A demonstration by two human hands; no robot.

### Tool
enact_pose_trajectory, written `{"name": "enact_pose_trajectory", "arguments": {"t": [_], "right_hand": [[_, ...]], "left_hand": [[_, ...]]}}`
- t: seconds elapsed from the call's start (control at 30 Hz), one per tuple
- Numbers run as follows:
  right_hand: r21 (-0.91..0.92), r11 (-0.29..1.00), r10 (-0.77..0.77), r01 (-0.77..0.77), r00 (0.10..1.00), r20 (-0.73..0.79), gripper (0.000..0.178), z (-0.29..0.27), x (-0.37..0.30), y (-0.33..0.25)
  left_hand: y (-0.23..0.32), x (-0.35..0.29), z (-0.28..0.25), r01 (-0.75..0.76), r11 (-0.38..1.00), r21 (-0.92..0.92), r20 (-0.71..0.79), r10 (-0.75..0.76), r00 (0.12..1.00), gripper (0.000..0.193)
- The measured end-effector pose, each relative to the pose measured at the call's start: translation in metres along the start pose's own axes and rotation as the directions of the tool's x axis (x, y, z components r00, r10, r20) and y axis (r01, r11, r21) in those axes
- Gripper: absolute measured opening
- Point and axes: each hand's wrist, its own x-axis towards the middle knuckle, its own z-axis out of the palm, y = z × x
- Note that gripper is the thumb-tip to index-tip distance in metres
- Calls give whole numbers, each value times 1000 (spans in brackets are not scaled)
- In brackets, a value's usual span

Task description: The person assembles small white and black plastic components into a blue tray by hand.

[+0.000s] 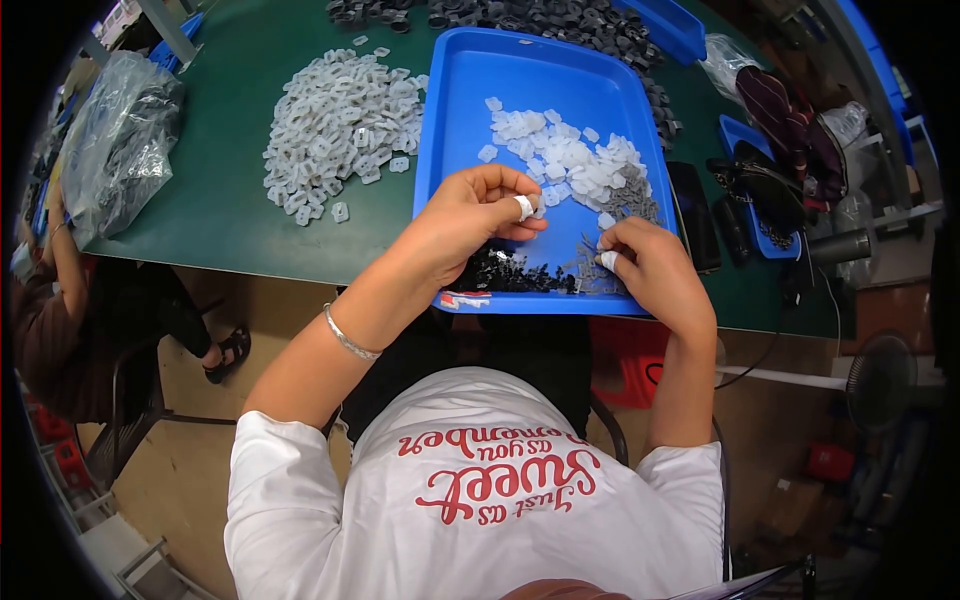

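Above the blue tray (433, 130), my left hand (480, 212) is closed in a pinch, with a small white plastic piece (540, 211) showing at its fingertips. My right hand (652, 268) is also closed, thumb against finger, low over small grey parts (588, 268) near the tray's right side; what it pinches, if anything, is too small to make out. Both thumbs wear white wraps. Flat translucent white pieces (570, 160) are heaped in the tray, with more grey parts (635, 195) beside them. Tiny black parts (510, 272) lie along the near edge, partly behind my left hand.
Left of the tray, a pile of whitish plastic parts (340, 120) covers the green table (215, 215). Dark parts (540, 18) are heaped behind it. A clear plastic bag (125, 140) stands far left, near another person's arm (68, 265). A smaller blue tray (775, 240) holds belongings at right.
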Motion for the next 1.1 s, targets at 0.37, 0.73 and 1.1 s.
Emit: {"name": "enact_pose_trajectory", "arguments": {"t": [0.37,0.73,1.1], "right_hand": [[604,754,278,-257,959,62,16,4,10,8],[820,567,153,-77,988,-13,17,16,25,-10],[967,251,132,-33,991,-1,18,21,40,-34]], "left_hand": [[-2,1,-1,-2,1000,2,0,2,1000,14],[1,-1,0,-15,999,-41,-8,15,1000,15],[-1,-3,-1,-107,992,-67,-72,102,992,19]]}}
